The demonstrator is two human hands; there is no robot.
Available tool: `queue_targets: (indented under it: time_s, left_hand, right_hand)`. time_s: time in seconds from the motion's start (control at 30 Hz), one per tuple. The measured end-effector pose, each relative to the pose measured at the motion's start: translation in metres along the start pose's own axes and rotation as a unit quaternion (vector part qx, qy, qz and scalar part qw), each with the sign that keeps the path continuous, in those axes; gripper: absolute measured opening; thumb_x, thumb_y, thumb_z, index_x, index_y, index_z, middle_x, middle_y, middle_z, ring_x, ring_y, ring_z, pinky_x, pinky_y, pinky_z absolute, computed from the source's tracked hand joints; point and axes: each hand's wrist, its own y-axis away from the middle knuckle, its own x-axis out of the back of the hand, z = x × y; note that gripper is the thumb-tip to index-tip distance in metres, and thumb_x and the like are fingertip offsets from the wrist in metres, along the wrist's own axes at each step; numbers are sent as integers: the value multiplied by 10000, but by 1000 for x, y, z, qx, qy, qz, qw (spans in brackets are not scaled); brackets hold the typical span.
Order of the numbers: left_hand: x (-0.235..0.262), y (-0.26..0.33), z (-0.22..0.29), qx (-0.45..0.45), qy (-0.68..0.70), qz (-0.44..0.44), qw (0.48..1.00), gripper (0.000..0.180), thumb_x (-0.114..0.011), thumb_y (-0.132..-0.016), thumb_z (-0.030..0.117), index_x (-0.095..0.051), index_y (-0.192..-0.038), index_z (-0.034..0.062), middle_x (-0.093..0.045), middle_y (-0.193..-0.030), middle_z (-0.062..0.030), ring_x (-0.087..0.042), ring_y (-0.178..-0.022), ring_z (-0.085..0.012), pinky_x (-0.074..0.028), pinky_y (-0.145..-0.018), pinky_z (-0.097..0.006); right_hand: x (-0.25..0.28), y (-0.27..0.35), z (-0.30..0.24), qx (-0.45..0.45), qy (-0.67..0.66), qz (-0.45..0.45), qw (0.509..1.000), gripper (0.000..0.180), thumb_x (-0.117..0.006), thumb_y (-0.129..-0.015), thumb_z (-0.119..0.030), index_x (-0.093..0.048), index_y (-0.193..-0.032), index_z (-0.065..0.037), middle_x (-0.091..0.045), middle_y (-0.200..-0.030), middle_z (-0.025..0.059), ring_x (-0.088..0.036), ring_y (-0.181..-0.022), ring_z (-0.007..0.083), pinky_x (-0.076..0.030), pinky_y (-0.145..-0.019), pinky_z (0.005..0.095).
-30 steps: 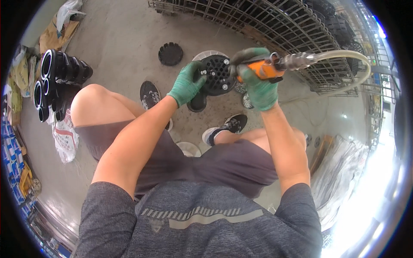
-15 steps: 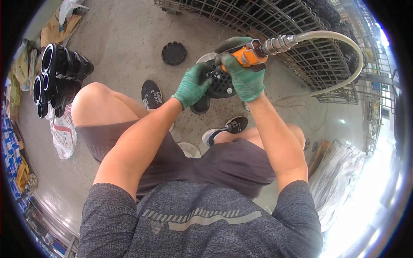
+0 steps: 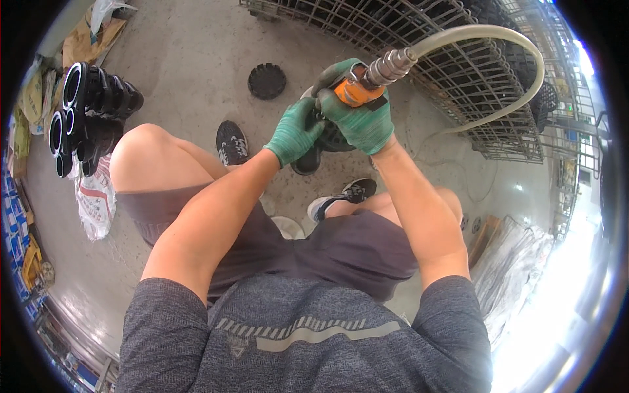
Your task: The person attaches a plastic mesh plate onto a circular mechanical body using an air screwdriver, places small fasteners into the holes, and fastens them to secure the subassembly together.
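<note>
Now right hand (image 3: 359,121) clenched on orange air tool (image 3: 357,92); left hand (image 3: 296,133) gripping black round part (image 3: 331,139); wire cage (image 3: 419,39) beyond.

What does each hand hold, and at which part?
Right hand: orange air tool, around its body. Left hand: black round part, at its edge.

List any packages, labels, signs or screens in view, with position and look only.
Printed plastic bag: on the floor left of the person's knee, crumpled, white with red marks.
Flattened cardboard: far upper left on the floor, brown.
Boxes: along the left edge, blue and yellow, too warped to detail.
No signs or screens can be made out.
</note>
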Motion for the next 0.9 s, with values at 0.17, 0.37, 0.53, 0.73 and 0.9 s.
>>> queue_targets:
  time_s: [0.17,0.37,0.53,0.73,0.9]
  left_hand:
    - [-2,0,4,3,23,5,1000,357,-684,-834,25,-596,-1180,5,-662,-1076,-233,-644,-985,-397,-523,-882,-437]
    - [-1,1,-1,-2,18,15,1000,381,-676,-824,10,-602,-1198,3,-665,-1079,-237,-650,-973,-397,-528,-872,-432]
    - [-1,1,1,4,18,7,1000,386,-675,-823,14,-600,-1201,-3,-661,-1079,-246,-649,-980,-406,-526,-872,-441]
    - [-2,0,-2,1,14,13,1000,366,-673,-838,37,-601,-1194,-7,-658,-1076,-254,-648,-984,-411,-524,-872,-448]
    - [-1,0,-2,6,12,-2,1000,368,-677,-845,39,-594,-1201,-6,-659,-1075,-249,-651,-978,-406,-525,-862,-435]
  right_hand:
    - [0,1,-1,4,4,21,1000,230,-685,-801,35,-632,-1018,-21,-704,-895,73,-678,-771,136,-578,-688,278]
    - [-1,-1,-1,12,-2,20,1000,230,-683,-799,37,-635,-1016,-18,-708,-885,79,-679,-759,139,-579,-681,279]
    - [2,-2,-1,1,-3,15,1000,231,-687,-802,45,-635,-1018,-18,-706,-892,77,-680,-772,138,-581,-687,282]
    - [2,-1,2,4,-5,7,1000,243,-701,-809,36,-636,-1035,-25,-704,-906,75,-683,-784,143,-582,-698,283]
    - [0,0,-2,2,-36,18,999,242,-696,-812,34,-637,-1037,-32,-706,-906,76,-682,-781,145,-582,-698,287]
